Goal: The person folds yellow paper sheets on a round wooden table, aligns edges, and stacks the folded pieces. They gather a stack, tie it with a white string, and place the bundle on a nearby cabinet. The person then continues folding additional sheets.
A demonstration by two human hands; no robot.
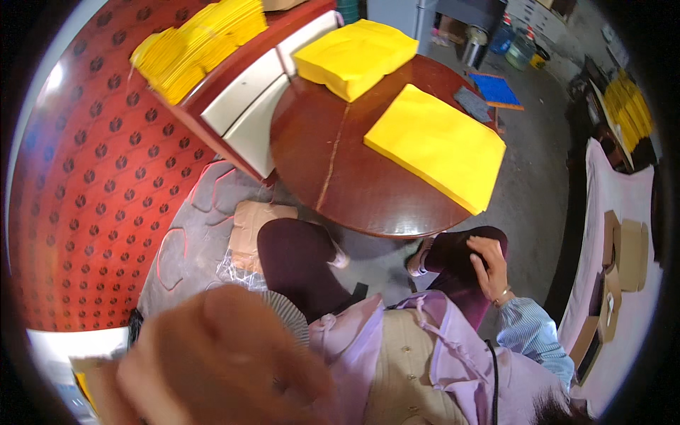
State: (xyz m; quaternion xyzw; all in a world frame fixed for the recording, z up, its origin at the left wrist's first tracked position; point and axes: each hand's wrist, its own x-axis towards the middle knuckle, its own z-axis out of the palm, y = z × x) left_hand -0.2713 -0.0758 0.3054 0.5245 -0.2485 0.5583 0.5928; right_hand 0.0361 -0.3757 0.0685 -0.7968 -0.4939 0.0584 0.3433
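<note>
My left hand [219, 354] is raised close to the camera at the lower left, large and blurred. Its fingers look bent, but I cannot make out whether they hold anything. On my right knee rests my right hand [489, 269], palm down, fingers stretched out and slightly apart, with nothing in it. In front of my knees stands a round, glossy brown table [304, 163]. A flat rectangular yellow stack [439, 145] lies on its right side, nearer to me. Farther back sits a second, thicker yellow stack [358, 53], with its front edge sagging. Neither hand touches the stacks.
More yellow folded pieces [202, 46] are piled on a red ledge at the far left. Brown cardboard [255, 234] lies left of my knees. Opened cardboard boxes [616, 283] sit on a pale cloth at right. A blue board [499, 91] lies beyond the table.
</note>
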